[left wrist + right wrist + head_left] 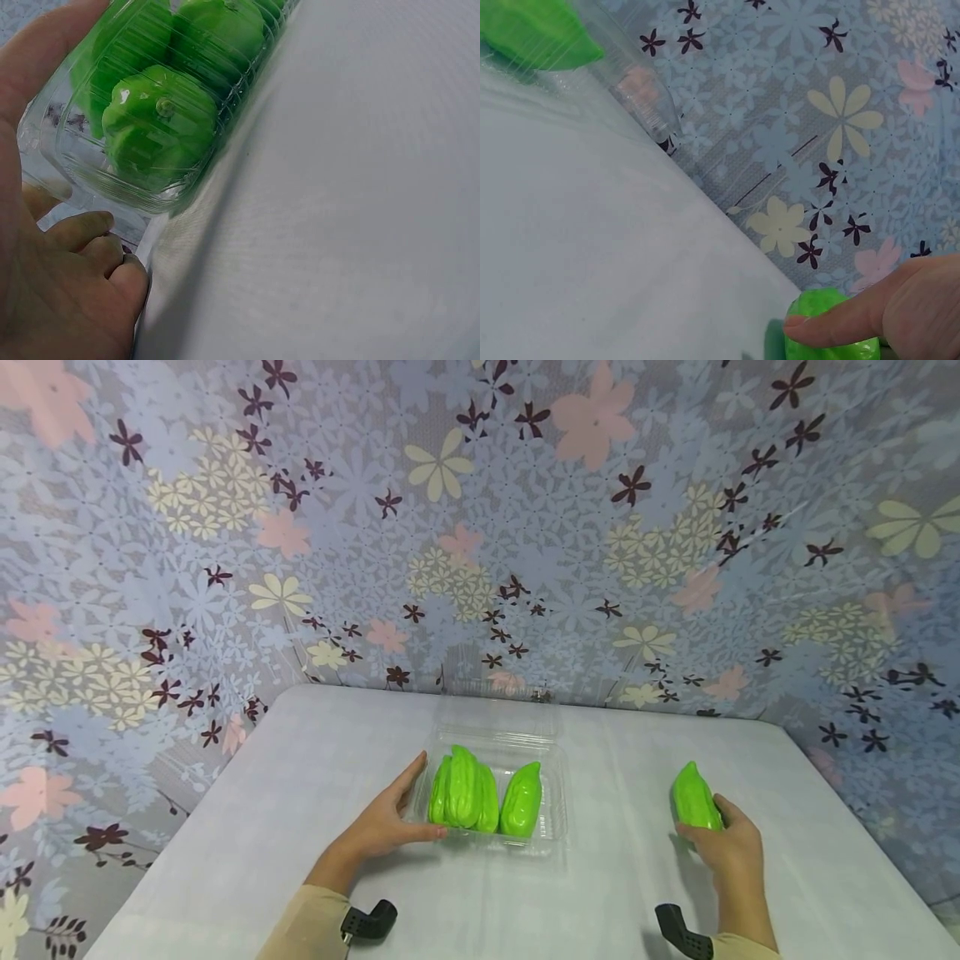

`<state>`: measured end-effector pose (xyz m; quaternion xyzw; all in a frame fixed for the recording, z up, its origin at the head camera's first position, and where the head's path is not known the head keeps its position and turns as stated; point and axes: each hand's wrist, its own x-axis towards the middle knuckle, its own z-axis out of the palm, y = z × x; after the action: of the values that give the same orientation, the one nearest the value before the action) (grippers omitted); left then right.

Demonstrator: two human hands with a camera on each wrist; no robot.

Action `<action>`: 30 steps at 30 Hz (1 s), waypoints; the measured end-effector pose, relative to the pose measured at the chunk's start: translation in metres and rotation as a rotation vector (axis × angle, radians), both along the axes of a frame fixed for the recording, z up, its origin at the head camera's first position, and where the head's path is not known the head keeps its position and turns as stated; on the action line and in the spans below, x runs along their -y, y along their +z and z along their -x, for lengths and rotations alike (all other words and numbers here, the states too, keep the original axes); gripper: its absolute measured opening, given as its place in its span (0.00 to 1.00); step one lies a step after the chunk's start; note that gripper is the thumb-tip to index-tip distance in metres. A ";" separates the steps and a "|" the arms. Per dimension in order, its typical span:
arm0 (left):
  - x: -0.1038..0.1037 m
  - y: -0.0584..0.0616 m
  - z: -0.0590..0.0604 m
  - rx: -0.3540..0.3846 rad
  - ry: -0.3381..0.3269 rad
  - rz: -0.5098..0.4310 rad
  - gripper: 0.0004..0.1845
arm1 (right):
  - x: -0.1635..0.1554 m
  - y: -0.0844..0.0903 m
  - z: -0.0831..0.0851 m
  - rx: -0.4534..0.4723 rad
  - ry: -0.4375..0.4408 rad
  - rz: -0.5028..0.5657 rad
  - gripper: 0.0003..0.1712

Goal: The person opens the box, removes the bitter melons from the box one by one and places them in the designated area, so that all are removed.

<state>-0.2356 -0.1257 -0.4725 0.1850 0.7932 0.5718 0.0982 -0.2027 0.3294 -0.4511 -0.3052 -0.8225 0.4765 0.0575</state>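
A clear plastic clamshell container (552,793) sits open on the table with several bright green ridged vegetables (465,789) inside. My left hand (382,827) holds its near left corner, thumb along the front rim and fingers at the left side. The left wrist view shows the hand (52,300) with fingers (97,225) curled against the container's rim (150,202), and a vegetable (161,124) behind the plastic. To the right, my right hand (731,852) grips a loose green vegetable (693,797) on the table. In the right wrist view a finger (855,315) lies across that vegetable (817,304).
A white cloth covers the table (300,793). A floral curtain (480,527) hangs close behind and around it. The container's clear lid (498,718) lies open towards the back edge. Bare cloth lies between the container and the loose vegetable.
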 end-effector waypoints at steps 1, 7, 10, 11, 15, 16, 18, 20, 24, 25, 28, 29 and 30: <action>0.000 0.000 0.000 0.000 0.000 0.002 0.64 | 0.000 0.001 0.000 0.003 -0.007 0.003 0.55; 0.000 0.001 0.000 0.001 -0.001 0.008 0.64 | 0.001 0.012 -0.001 0.003 -0.033 -0.034 0.59; 0.000 0.000 0.000 -0.001 0.001 0.004 0.64 | 0.004 0.018 0.000 -0.013 -0.048 -0.050 0.60; 0.000 0.000 0.001 -0.001 0.001 0.002 0.64 | 0.005 0.020 0.000 -0.018 -0.053 -0.049 0.61; 0.000 -0.001 0.001 -0.001 0.001 -0.002 0.64 | 0.009 0.028 -0.001 -0.036 -0.056 -0.040 0.63; 0.000 -0.001 0.001 -0.001 0.001 -0.002 0.64 | 0.010 0.030 -0.001 -0.042 -0.050 -0.041 0.63; 0.000 -0.001 0.001 -0.005 0.001 -0.001 0.64 | 0.011 0.034 -0.002 -0.052 -0.036 -0.050 0.63; 0.000 -0.002 0.002 -0.008 0.001 0.000 0.63 | 0.014 0.039 -0.002 -0.063 -0.030 -0.060 0.62; 0.000 -0.002 0.002 -0.009 0.000 0.001 0.64 | 0.021 0.046 -0.002 -0.088 -0.017 -0.072 0.61; 0.000 -0.002 0.002 -0.009 0.000 0.001 0.64 | 0.023 0.048 -0.002 -0.096 -0.011 -0.075 0.60; 0.000 -0.001 0.002 -0.006 0.000 0.004 0.64 | 0.029 0.053 -0.004 -0.109 0.025 -0.095 0.61; 0.000 -0.001 0.002 -0.005 0.001 0.005 0.65 | 0.031 0.055 -0.004 -0.116 0.039 -0.097 0.61; 0.000 -0.001 0.002 -0.004 0.003 0.005 0.65 | 0.033 0.057 -0.005 -0.119 0.055 -0.102 0.61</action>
<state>-0.2378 -0.1261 -0.4731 0.1849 0.7952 0.5694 0.0963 -0.1977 0.2963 -0.3945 -0.2502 -0.8489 0.4527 0.1088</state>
